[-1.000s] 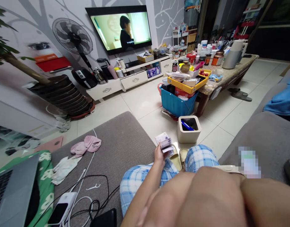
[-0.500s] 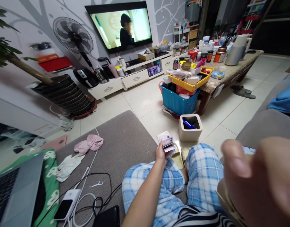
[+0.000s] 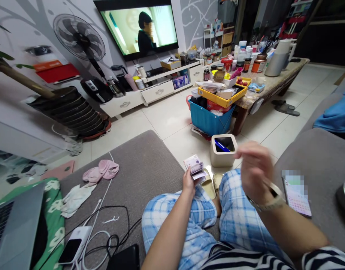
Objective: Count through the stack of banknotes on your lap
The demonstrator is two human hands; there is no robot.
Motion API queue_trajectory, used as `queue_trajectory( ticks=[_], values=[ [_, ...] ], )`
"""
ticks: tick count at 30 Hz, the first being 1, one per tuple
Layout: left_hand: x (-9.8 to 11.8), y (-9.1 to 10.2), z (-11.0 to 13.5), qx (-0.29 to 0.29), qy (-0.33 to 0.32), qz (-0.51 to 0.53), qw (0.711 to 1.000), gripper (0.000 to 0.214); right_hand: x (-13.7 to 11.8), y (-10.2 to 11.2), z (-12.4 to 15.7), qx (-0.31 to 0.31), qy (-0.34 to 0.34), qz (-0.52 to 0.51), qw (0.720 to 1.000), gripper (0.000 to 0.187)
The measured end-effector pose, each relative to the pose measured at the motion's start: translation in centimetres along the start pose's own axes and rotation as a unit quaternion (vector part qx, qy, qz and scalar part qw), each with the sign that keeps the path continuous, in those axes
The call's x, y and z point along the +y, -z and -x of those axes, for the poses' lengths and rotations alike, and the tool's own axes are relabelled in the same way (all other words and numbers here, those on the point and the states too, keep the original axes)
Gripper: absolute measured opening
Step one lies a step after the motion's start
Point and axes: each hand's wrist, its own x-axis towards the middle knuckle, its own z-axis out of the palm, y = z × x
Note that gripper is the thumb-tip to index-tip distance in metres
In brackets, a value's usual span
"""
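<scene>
Right hand (image 3: 256,172) has dropped away from the camera since the last frame, now above the right knee (image 3: 231,191), apart from the banknotes (image 3: 192,162). Fingers bunched, blurred; can't tell if it's pinching anything. Left hand (image 3: 188,182) grips the banknotes, folded and partly spread, just beyond the left knee. Looks mid-handling: banknotes in hand, none seen set down; can't tell how many are left.

banknotes (image 3: 193,162) were in the left hand (image 3: 188,182), thumb over near edge; pale paper, purplish print; thin bundle, bent or fanned, layers spread apart at right side, upper part angled up and away, lower flap stuck out rightward; held just past left knee; count and print unreadable
</scene>
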Motion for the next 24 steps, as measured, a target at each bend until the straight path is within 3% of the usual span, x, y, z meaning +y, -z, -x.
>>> queue_trajectory(
  ticks=[3,6,9,13,19,24],
  values=[
    [0.0,-0.1,0.0,-0.003,0.003,0.0,1.0,0.03,5.3,-2.6,0.4,-0.043,-0.124,0.022,0.991,0.031],
    [-0.1,-0.1,-0.2,0.001,0.006,-0.007,1.0,0.03,10.7,-4.0,3.1,-0.094,-0.238,0.056,0.965,0.029],
    [-0.2,-0.1,-0.2,-0.005,0.001,-0.01,1.0,0.031,13.9,-4.8,5.8,-0.105,-0.302,0.02,0.947,0.031],
    [-0.3,-0.3,-0.4,-0.009,-0.009,-0.01,1.0,0.03,14.6,-5.5,7.3,-0.134,-0.303,-0.034,0.943,0.031],
    [-0.6,-0.5,-1.0,-0.013,-0.01,0.0,1.0,0.032,14.3,-5.4,7.2,-0.172,-0.284,-0.028,0.943,0.038],
    [-0.7,-0.7,-1.1,-0.021,-0.029,0.027,0.999,0.028,15.0,-5.6,7.4,-0.193,-0.308,-0.045,0.931,0.042]
  ],
)
